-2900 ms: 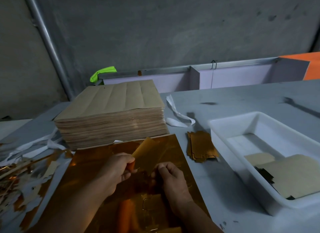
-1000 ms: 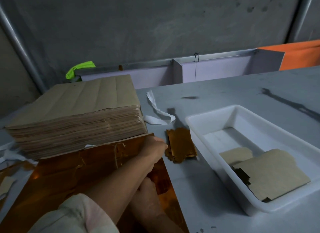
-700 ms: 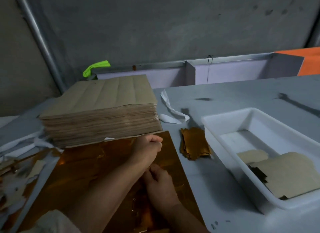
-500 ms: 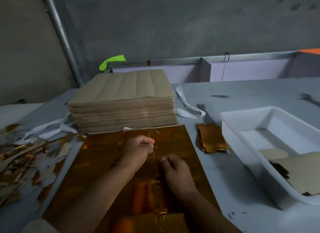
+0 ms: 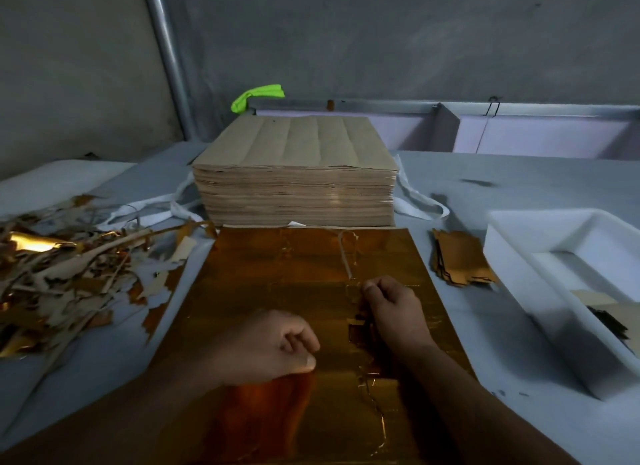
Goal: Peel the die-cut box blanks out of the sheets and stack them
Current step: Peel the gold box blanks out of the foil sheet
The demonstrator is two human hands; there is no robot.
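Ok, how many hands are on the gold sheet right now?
2. The left hand rests curled on the gold sheet near its middle. The right hand pinches at a cut line to its right, slightly farther from the person. Both are in full view.

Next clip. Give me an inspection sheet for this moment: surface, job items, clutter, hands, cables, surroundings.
Surface: grey table, dark smudges.
Job's things: gold sheet flat at centre, partly peeled out; tall stack of brown sheets behind it; pile of gold blanks to its right; white tray holding brown pieces.
Clutter: scrap heap at left; white strips.
Hands: left hand rests curled on the sheet, grip unclear; right hand pinches at a cut edge.
Cables: nothing seen.
Surroundings: grey wall, metal pipe, green object.
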